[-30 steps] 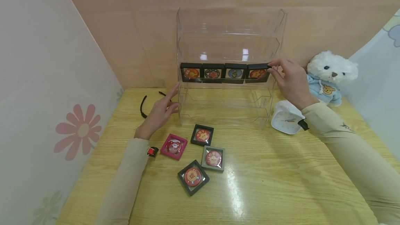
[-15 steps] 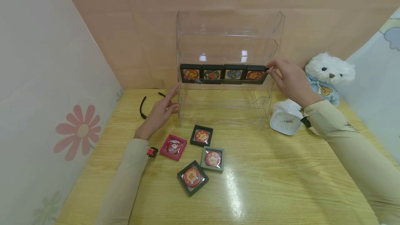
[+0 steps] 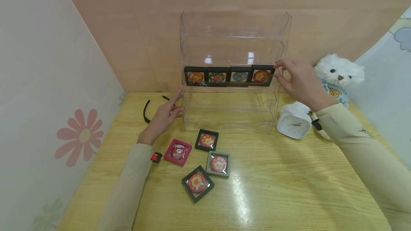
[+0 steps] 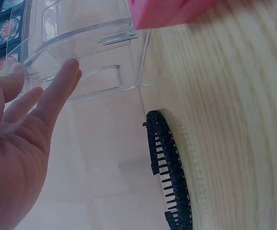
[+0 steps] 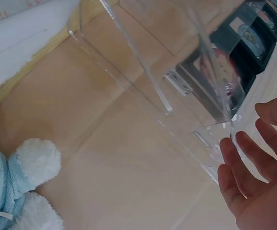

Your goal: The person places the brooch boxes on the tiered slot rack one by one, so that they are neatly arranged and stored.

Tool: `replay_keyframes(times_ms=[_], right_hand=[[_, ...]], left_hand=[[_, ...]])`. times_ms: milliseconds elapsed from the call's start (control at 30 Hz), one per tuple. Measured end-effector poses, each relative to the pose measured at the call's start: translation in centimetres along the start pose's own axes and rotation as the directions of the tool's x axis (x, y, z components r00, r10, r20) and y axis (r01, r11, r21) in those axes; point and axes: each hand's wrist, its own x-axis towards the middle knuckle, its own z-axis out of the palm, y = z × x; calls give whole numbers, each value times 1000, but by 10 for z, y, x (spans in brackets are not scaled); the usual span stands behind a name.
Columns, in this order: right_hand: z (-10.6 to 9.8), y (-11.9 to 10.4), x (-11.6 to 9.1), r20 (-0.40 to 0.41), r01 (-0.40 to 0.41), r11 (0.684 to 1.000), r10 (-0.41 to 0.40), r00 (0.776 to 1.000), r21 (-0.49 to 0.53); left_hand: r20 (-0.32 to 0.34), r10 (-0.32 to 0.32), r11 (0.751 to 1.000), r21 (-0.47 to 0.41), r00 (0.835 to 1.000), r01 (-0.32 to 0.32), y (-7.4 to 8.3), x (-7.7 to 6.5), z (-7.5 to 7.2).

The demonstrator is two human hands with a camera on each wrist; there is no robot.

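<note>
A clear acrylic tiered rack (image 3: 236, 37) stands by the back wall. On one of its middle tiers, several black-framed badge displays sit in a row; the rightmost black display frame (image 3: 261, 76) stands slightly higher than its neighbours. My right hand (image 3: 298, 85) is beside that frame at the rack's right side. In the right wrist view its thumb and fingers are apart with nothing between them, fingertips right at the clear side panel (image 5: 225, 108). My left hand (image 3: 162, 118) has its fingers extended, fingertips at the rack's left side.
On the wooden table lie a pink display frame (image 3: 178, 152), a grey one (image 3: 218, 164) and two black ones (image 3: 207, 139). A white clock (image 3: 294, 124) and a white plush bear (image 3: 339, 76) are at right. A black toothed hair band (image 4: 169, 167) lies behind my left hand.
The rightmost display frame has shifted slightly left and straightened from its tilt. My right fingers have come off its edge. The left hand stays at the rack's side.
</note>
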Motion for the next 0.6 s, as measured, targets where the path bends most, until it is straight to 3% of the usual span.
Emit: replay_keyframes(times_ms=[133,267,500,600], right_hand=[[-5,-5,-3,-93,61,998,-62,994,-8],[-10,-17,-8,-127,86,996,-83,988,26],[-9,-42,-26,-93,130,989,-123,988,72],[-6,-51,-36,-47,134,988,-131,990,74]], left_hand=[[0,-2,1000,5,1000,2,18,-2,-2],[12,-5,1000,8,1000,5,36,-4,-5],[0,1,1000,14,1000,-1,1,0,0],[2,3,1000,18,1000,-3,-5,2,0]])
